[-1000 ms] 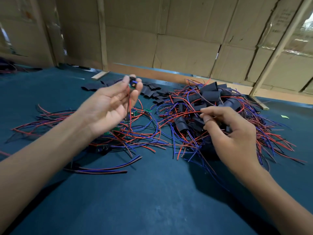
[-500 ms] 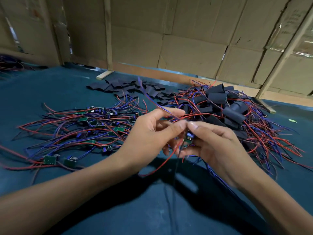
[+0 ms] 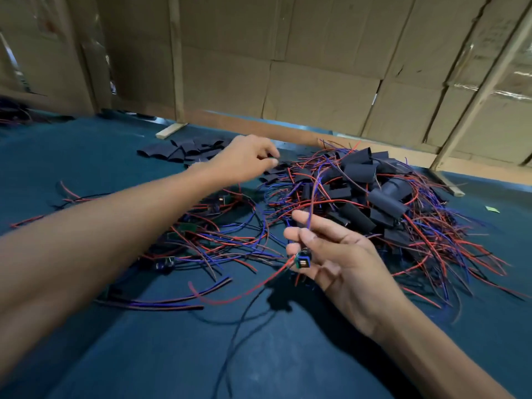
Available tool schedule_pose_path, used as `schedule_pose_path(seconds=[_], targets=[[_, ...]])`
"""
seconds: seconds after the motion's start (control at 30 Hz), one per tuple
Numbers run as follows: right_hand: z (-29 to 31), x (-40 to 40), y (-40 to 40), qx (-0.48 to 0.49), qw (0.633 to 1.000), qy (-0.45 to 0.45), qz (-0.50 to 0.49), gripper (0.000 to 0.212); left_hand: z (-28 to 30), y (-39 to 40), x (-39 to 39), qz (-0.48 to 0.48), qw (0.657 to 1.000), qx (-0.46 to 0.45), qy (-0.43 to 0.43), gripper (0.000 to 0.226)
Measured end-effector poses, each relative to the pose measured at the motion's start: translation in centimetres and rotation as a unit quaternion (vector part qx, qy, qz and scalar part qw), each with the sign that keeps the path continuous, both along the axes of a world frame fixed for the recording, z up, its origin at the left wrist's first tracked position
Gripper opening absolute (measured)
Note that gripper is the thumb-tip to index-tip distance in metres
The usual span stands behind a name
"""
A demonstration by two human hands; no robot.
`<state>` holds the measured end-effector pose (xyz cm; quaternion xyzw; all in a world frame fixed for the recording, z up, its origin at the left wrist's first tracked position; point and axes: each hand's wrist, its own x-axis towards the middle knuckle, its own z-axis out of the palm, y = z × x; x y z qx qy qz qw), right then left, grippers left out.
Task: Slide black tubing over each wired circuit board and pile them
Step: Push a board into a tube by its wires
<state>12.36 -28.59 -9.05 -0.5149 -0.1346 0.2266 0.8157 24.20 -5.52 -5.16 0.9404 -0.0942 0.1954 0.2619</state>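
My right hand (image 3: 339, 254) pinches one bare board (image 3: 302, 260) near the front middle of the table (image 3: 86, 355); its red and blue wires trail up past my thumb and down toward the front edge. No tubing on it yet.

My left hand (image 3: 244, 159) is stretched toward the back edge, fingers curled over the loose tubing pieces (image 3: 184, 151). There's a dark bit at the fingertips — too blurred to say whether I've actually got a piece pinched, so I can't tell.

Progress, as I read it:
- Done pile (image 3: 374, 191) sits toward the back right of the table — a fair heap of sleeved boards with wires splayed out around it. I can't count them.
- Bare boards (image 3: 184, 228) lie on the left side under my left forearm, tangled in their own wires. A handful of green boards show; more may be hidden.
- Flat tubing stock at the back edge looks ample.

So I'd judge it roughly past halfway, though the tangle hides too much to be sure. Step in hand: fetch a sleeve, thread this board's wires through, slide it over the board, drop it on the right heap. Likely snag — loose wires catching on the sleeve mouth.
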Motion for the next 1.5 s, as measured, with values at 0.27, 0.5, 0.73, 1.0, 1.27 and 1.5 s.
schedule_pose_path(seconds=[0.27, 0.5, 0.73, 1.0, 1.27, 1.5], targets=[[-0.3, 0.4, 0.2, 0.004, 0.994, 0.034, 0.103, 0.029, -1.9, 0.6, 7.3, 0.071, 0.981, 0.088, 0.159, 0.022], [-0.1, -0.3, 0.0, -0.030, 0.994, -0.007, 0.104, 0.065, -0.7, 0.7, 7.1, 0.083, 0.971, 0.133, 0.181, 0.034], [0.3, -0.3, 0.5, -0.013, 0.995, 0.047, 0.089, 0.062, 1.5, 2.1, -0.4, 0.100, 0.993, -0.065, -0.024, 0.055], [-0.4, -0.6, 0.5, -0.029, 0.997, -0.033, 0.067, 0.035, -4.0, -2.4, -11.2, 0.009, 0.996, -0.052, -0.068, 0.041], [2.2, 0.3, -1.9, -0.031, 0.997, -0.061, 0.031, 0.032, -4.6, -1.9, -13.4, -0.056, 0.985, 0.018, -0.164, 0.037], [3.2, 0.6, -3.1, -0.109, 0.988, -0.105, -0.024, 0.021, -4.5, -1.4, -13.6, -0.039, 0.976, -0.017, -0.215, 0.036]])
